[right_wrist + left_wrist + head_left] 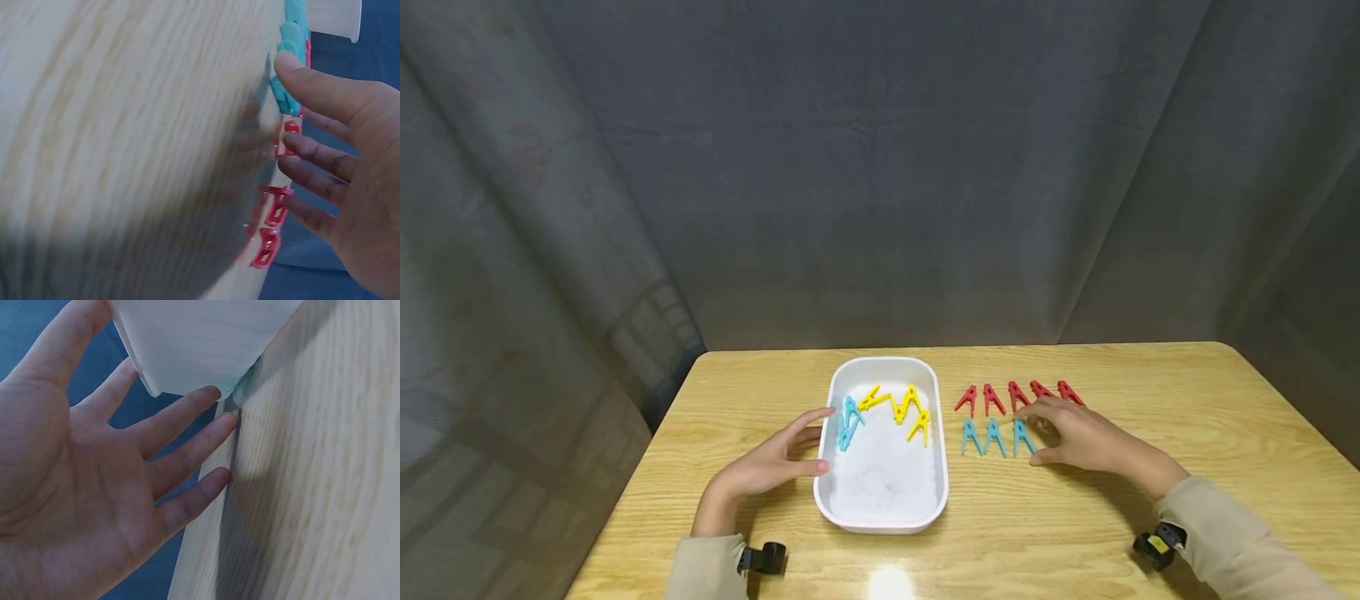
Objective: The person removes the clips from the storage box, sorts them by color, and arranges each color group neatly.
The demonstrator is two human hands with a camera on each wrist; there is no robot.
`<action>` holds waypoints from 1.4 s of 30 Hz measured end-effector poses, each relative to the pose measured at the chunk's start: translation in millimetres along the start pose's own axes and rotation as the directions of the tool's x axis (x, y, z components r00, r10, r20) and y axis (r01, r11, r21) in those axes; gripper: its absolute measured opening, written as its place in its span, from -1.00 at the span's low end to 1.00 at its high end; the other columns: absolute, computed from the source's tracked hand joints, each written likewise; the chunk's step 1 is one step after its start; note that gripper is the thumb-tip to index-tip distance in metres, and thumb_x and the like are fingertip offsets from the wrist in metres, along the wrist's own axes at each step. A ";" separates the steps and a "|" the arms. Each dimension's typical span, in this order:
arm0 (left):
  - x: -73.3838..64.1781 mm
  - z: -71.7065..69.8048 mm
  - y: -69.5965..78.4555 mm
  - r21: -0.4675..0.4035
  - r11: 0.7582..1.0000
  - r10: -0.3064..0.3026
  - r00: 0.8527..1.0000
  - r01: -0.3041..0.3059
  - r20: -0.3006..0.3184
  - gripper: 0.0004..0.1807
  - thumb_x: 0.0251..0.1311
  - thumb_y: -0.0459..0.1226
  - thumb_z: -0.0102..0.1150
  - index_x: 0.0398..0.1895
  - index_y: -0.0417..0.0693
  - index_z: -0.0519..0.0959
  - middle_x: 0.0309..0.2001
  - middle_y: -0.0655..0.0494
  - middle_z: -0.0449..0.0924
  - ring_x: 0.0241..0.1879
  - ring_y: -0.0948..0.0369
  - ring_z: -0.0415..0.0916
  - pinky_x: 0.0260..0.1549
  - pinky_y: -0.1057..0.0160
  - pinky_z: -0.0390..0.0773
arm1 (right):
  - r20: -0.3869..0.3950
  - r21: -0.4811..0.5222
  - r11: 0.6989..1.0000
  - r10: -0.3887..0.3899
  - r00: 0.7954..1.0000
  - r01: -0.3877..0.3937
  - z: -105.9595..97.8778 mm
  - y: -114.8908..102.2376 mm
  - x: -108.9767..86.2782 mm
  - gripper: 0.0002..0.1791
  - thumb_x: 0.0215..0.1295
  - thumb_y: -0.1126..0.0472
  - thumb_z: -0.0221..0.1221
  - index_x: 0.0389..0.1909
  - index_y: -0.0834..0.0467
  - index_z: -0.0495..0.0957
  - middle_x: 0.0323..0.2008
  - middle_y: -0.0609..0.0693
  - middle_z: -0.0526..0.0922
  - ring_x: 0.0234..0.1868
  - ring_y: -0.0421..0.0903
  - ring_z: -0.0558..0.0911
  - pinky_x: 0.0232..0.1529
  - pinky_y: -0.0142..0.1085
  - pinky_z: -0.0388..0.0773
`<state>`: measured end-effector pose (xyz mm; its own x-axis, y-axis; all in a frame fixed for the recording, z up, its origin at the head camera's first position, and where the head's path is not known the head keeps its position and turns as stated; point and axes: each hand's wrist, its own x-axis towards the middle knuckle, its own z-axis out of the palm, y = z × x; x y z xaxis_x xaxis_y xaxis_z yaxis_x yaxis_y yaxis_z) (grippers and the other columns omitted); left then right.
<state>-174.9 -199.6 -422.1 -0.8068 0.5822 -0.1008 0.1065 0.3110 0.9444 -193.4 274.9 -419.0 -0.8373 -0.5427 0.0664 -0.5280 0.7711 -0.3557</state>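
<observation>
The head view shows a white tub on a wooden desk. Inside it, blue clips lie by the left wall, and yellow clips lie near the far end and the right wall. Right of the tub, five red clips make a row, with three more blue clips nearer the person. The last blue clip is between the right hand's thumb and pointing finger. That grip is fairly wide, and I cannot tell if it touches the clip. The left hand is at the tub's left edge, its grip wide and its fingers spread. The left wrist view shows the tub's outside wall and the palm, which the head view hides. The right wrist view shows the right hand's lower fingers stretched out near red clips.
</observation>
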 end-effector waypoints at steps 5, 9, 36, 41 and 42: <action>-0.9 1.2 0.7 0.016 1.000 -0.001 1.000 0.001 -0.003 -0.16 0.33 -0.24 0.26 0.56 0.00 0.03 0.49 -0.25 0.05 0.43 -0.23 0.07 0.29 -0.28 0.17 | -0.013 0.013 1.000 -0.017 1.000 0.017 -4.7 -7.1 -1.5 -0.36 0.02 0.02 0.50 0.15 0.12 0.59 0.04 -0.03 0.59 0.06 0.06 0.56 0.03 0.07 0.52; 0.1 1.2 0.1 0.010 1.000 0.004 1.000 -0.004 0.003 -0.17 0.33 -0.23 0.25 0.56 0.02 0.03 0.49 -0.24 0.04 0.43 -0.23 0.06 0.29 -0.27 0.17 | -0.055 0.002 0.999 -0.040 0.998 0.040 -10.1 -15.2 0.3 -0.39 0.02 0.06 0.50 0.12 0.14 0.61 0.06 0.00 0.60 0.13 0.13 0.54 0.11 0.13 0.47; 2.3 -1.4 0.8 0.003 1.000 -0.021 1.000 0.021 0.001 -0.16 0.32 -0.23 0.27 0.57 0.07 0.04 0.49 -0.25 0.05 0.43 -0.23 0.06 0.27 -0.25 0.23 | -0.172 0.100 0.941 -0.302 0.938 0.322 -1.9 -97.8 48.4 -0.58 0.11 0.13 0.46 0.02 0.02 0.65 0.05 -0.12 0.61 0.11 -0.13 0.53 0.14 -0.08 0.48; -3.7 -1.1 1.2 0.001 1.000 -0.022 1.000 0.022 0.002 -0.17 0.33 -0.24 0.26 0.57 0.06 0.03 0.48 -0.26 0.05 0.43 -0.23 0.05 0.28 -0.25 0.21 | -0.147 0.087 0.906 -0.400 0.905 0.415 10.1 -124.8 66.9 -0.67 0.18 0.12 0.42 -0.02 0.00 0.65 0.00 -0.22 0.60 0.10 -0.19 0.53 0.18 -0.14 0.45; -5.2 -0.7 1.6 0.002 1.000 -0.020 1.000 0.020 -0.001 -0.17 0.33 -0.24 0.26 0.56 0.05 0.03 0.48 -0.27 0.05 0.43 -0.24 0.05 0.28 -0.26 0.20 | -0.136 0.077 0.897 -0.422 0.896 0.434 12.6 -129.8 70.7 -0.67 0.20 0.11 0.41 -0.02 0.00 0.64 0.00 -0.22 0.60 0.10 -0.19 0.53 0.22 -0.14 0.42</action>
<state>-170.9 -202.7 -419.9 -0.8091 0.5754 -0.1196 0.0913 0.3242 0.9416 -182.3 132.3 -379.8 -0.5469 -0.7666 0.3365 -0.8265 0.4306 -0.3625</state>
